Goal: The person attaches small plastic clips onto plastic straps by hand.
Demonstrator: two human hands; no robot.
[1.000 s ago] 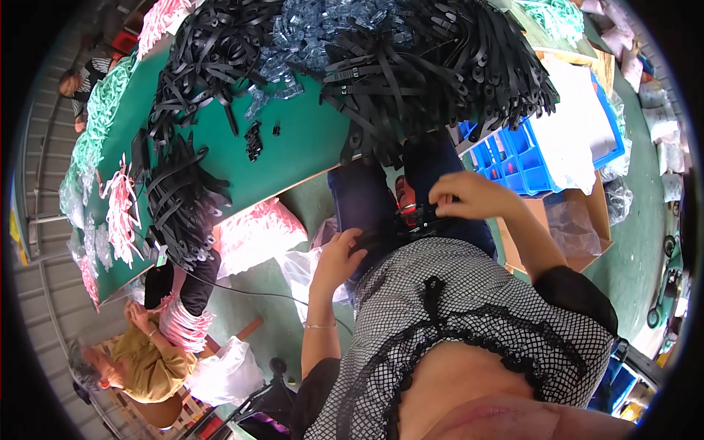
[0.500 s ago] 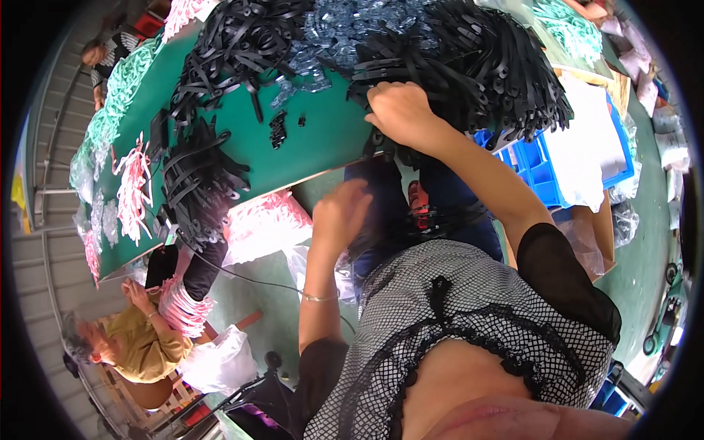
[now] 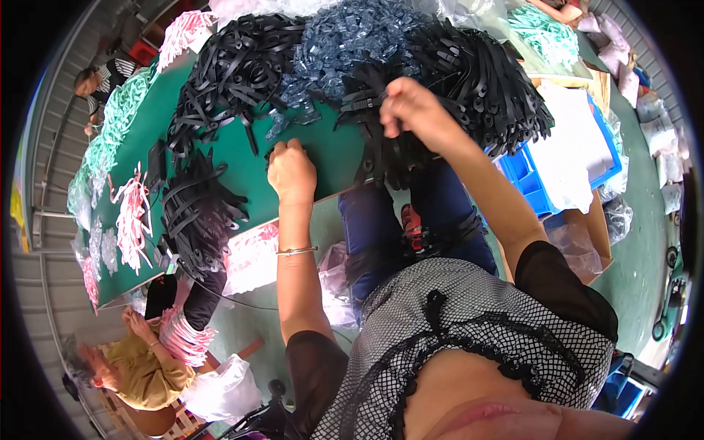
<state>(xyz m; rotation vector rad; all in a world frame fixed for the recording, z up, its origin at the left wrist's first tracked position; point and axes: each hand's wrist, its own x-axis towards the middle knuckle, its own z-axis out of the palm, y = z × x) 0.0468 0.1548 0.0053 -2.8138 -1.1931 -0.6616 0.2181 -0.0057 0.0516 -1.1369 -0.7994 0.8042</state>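
My left hand [image 3: 292, 174] rests on the green table, its fingers bent down over a few small black pieces [image 3: 270, 155] that it mostly covers. Whatever is between those fingertips is hidden. My right hand [image 3: 419, 114] hovers, slightly blurred, over the near side of a pile of black straps [image 3: 477, 88]; its thumb and fingers are apart, and nothing shows in them. Some straps [image 3: 392, 158] hang over the table edge below it. More black straps lie across my lap [image 3: 455, 235].
Clear bluish plastic pieces [image 3: 345, 44] are heaped beyond my hands, beside another black strap pile [image 3: 246, 66]. A black strap bundle [image 3: 194, 213] lies left. Blue crate [image 3: 528, 176] stands right. A person [image 3: 143, 359] sits lower left. Green table [image 3: 334, 150] lies between.
My left hand has gone from above my lap forward to the small black pieces on the table. My right hand has lifted off the straps and moved slightly right.
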